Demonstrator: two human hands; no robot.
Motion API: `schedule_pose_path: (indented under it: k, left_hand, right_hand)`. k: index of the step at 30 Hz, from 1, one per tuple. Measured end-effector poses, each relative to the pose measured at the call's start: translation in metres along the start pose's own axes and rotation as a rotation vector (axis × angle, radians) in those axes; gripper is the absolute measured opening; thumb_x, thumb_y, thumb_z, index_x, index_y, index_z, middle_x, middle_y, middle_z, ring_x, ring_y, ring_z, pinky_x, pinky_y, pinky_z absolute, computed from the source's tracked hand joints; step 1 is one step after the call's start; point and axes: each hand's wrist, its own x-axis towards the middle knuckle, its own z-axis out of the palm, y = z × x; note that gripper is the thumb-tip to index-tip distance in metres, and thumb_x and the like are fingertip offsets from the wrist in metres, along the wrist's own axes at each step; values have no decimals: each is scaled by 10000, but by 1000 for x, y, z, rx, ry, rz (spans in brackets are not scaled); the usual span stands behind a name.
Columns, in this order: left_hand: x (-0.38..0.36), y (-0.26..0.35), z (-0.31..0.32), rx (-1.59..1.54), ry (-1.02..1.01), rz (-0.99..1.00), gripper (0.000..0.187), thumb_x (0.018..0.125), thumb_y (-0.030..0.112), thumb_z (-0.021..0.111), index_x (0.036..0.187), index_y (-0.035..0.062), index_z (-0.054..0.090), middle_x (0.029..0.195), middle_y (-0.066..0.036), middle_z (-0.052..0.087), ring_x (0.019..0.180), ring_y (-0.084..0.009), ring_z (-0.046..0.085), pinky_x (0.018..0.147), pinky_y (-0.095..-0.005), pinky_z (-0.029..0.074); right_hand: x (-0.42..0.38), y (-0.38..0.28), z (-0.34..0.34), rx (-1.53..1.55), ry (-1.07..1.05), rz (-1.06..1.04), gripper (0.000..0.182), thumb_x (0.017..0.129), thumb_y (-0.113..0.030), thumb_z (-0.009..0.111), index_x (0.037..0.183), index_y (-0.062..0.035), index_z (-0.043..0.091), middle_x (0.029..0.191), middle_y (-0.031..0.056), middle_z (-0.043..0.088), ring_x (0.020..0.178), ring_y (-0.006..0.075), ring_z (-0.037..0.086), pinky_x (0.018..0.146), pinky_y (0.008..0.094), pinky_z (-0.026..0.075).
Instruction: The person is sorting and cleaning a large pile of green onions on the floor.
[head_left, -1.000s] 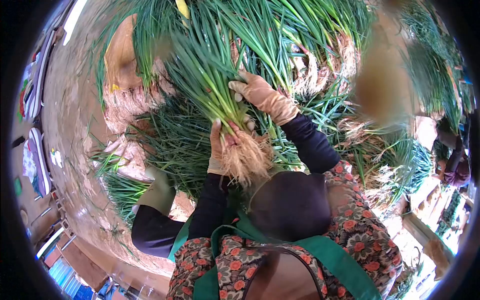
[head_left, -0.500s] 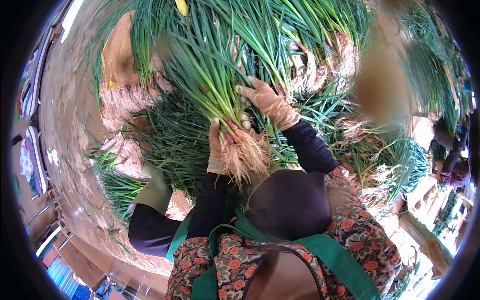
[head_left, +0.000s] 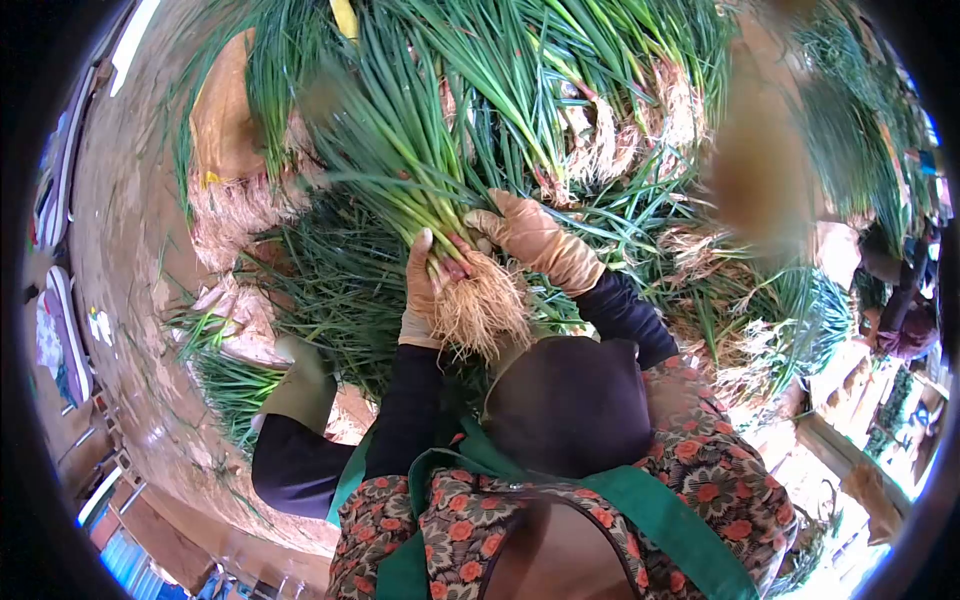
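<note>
Gripping rooted bundle (head_left: 430, 213), hands (head_left: 540, 238) amid leafy heaps (head_left: 340, 265), brown floor (head_left: 135, 230).

left hand (head_left: 421, 290) — gloved, clasping, thumb pointing forward | right hand (head_left: 525, 235) — gloved, clasping, angled inward

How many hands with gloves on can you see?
2 for sure: the left hand at the left of the bunch, beside its roots, and the right hand on the bunch's right. Others may be hidden; the person at far right is too unclear to tell.
</note>
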Motion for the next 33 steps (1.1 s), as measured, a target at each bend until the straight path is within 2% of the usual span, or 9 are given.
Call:
schedule_pose_path:
  k: [6, 7, 11, 16, 20, 26, 27, 31, 33]
  left_hand:
    - [-13, 3, 35, -111, -27, -110, 536, 819, 423, 588, 1145, 9, 486, 997, -180, 579, 820, -255, 612, 699, -373, 564]
    - [-18, -1, 40, -297, -113, -142, 579, 822, 455, 575, 1197, 26, 470, 1023, -160, 576, 831, -239, 607, 729, -381, 554]
    - [-23, 3, 52, -366, -145, -171, 788, 799, 529, 583, 1330, 10, 320, 1058, -112, 568, 887, -223, 574, 756, -374, 512]
    - [-10, -6, 45, -204, -131, -194, 750, 796, 538, 580, 1242, -38, 403, 925, -91, 575, 867, -266, 563, 743, -410, 510]
    - [-19, 4, 70, -88, 204, -152, 638, 809, 502, 586, 1164, -16, 473, 863, -95, 588, 792, -251, 584, 715, -402, 531]
    - [-6, -8, 38, -17, 45, -177, 504, 849, 410, 562, 1084, -30, 494, 912, -165, 586, 870, -267, 599, 790, -440, 503]
    - [-12, -9, 71, -76, 166, -171, 508, 847, 409, 564, 1084, -35, 492, 914, -170, 587, 882, -279, 597, 811, -453, 495]
    - [-3, -9, 44, -54, 19, -179, 510, 842, 407, 570, 1081, -36, 492, 907, -177, 591, 890, -292, 593, 826, -461, 490]
    - [0, -12, 26, 25, 15, -118, 504, 839, 407, 576, 1068, -35, 498, 892, -168, 596, 835, -279, 603, 787, -442, 507]
  right_hand:
    - [-46, 60, -42, -492, 272, 55, 267, 846, -351, 592, 862, -86, 569, 625, 140, 578, 546, 313, 580, 478, 408, 441]
    - [-67, 77, -58, -820, 186, -145, 285, 837, -375, 595, 905, -100, 572, 641, 143, 590, 575, 307, 603, 505, 394, 476]
    - [-118, 75, -92, -1040, -771, 347, 318, 873, -328, 509, 1119, -131, 554, 925, 147, 646, 831, 318, 639, 720, 421, 502]
    - [-26, 94, -86, -780, 347, -309, 220, 873, -154, 537, 1074, -82, 589, 789, 135, 610, 764, 229, 626, 671, 318, 497]
    - [-1, 60, -60, -596, 30, 187, 354, 843, -332, 578, 1044, -42, 596, 870, 159, 642, 831, 288, 624, 706, 363, 483]
    - [-52, 29, -26, -406, -343, -476, 311, 929, -283, 406, 1058, -28, 527, 940, 161, 594, 884, 277, 596, 793, 354, 453]
    - [-44, 34, -37, -60, -544, -33, 413, 934, -375, 418, 1073, -3, 533, 1002, 156, 590, 934, 259, 569, 848, 350, 428]
    - [-19, 29, -20, 784, -280, 257, 474, 901, -525, 437, 995, -79, 568, 735, 10, 545, 728, 117, 538, 791, 285, 450]
    - [8, 22, -7, 563, -193, 311, 383, 916, -462, 452, 985, -99, 552, 687, -16, 524, 642, 78, 521, 604, 236, 468]
